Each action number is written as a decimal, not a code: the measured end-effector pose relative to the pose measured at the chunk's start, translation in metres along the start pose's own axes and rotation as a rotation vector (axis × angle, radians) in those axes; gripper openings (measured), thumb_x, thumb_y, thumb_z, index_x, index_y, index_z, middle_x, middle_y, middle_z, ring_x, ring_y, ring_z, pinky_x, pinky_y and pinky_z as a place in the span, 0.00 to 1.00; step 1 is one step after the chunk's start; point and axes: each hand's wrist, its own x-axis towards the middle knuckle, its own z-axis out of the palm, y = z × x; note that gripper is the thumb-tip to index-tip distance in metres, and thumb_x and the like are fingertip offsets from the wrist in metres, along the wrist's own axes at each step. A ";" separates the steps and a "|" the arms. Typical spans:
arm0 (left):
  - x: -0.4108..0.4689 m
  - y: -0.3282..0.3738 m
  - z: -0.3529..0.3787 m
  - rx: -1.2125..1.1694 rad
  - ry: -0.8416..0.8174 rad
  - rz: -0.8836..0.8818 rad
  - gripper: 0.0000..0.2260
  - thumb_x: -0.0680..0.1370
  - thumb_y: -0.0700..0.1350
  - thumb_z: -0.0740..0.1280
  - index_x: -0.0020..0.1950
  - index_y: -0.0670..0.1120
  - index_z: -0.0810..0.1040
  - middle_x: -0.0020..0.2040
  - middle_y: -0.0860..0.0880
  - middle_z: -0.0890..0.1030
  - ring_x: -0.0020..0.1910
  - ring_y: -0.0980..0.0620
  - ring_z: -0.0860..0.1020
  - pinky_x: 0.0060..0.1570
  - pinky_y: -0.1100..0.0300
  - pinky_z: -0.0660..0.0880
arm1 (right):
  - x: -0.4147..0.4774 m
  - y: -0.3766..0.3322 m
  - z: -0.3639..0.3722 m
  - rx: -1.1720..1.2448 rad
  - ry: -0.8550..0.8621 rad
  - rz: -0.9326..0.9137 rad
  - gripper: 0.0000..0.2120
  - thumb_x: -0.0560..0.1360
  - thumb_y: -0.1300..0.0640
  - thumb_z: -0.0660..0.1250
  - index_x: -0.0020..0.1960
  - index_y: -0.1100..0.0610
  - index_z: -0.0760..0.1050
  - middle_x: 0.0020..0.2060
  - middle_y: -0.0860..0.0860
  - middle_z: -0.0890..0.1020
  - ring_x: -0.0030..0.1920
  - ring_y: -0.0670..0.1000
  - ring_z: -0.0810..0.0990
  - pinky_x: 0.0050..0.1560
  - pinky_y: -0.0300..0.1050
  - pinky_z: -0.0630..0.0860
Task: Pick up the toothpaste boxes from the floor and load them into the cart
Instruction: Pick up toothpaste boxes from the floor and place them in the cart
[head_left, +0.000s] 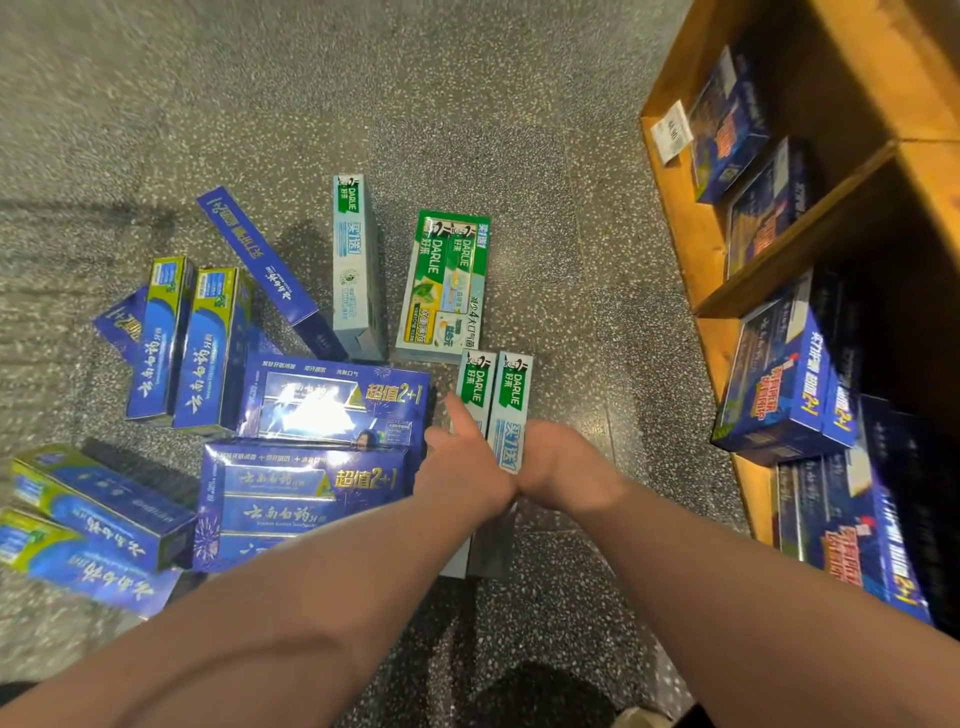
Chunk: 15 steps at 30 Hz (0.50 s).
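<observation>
— Where are the hands?

— Both are down on the pair of white-and-green boxes, which lie side by side on the speckled floor. The left hand is at the pair's left edge with its thumb laid straight along the nearer box. The right hand is at the right edge.

— Gripping?

— I cannot tell for either; the fingers are hidden behind the backs of the hands.

— What crowds them?

— Two large blue packs lie just beside the left hand (the nearer one touches the wrist). A green multipack lies just beyond the pair, with a pale box beside it. More blue-and-green boxes are scattered further left. On the right stands a wooden shelf holding dark blue cartons, near the right forearm but apart from it.
</observation>
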 end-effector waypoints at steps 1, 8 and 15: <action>0.000 0.001 0.003 -0.001 0.013 -0.018 0.56 0.71 0.57 0.74 0.80 0.46 0.33 0.67 0.41 0.64 0.64 0.38 0.75 0.61 0.44 0.74 | -0.004 -0.001 -0.007 -0.027 0.015 -0.008 0.07 0.74 0.51 0.72 0.51 0.49 0.79 0.42 0.47 0.83 0.40 0.47 0.83 0.42 0.47 0.83; -0.005 0.000 -0.002 0.294 0.007 0.200 0.55 0.67 0.65 0.77 0.78 0.41 0.48 0.69 0.45 0.67 0.64 0.42 0.77 0.54 0.48 0.75 | -0.006 0.008 -0.022 -0.442 0.232 -0.211 0.56 0.70 0.62 0.77 0.83 0.47 0.41 0.82 0.52 0.41 0.80 0.64 0.42 0.77 0.67 0.50; -0.018 -0.002 0.000 0.479 -0.055 0.466 0.40 0.68 0.60 0.78 0.69 0.45 0.61 0.63 0.47 0.73 0.56 0.42 0.80 0.43 0.51 0.69 | -0.007 0.031 -0.004 -0.740 0.050 -0.276 0.60 0.72 0.38 0.73 0.81 0.50 0.30 0.81 0.50 0.32 0.77 0.63 0.26 0.72 0.75 0.32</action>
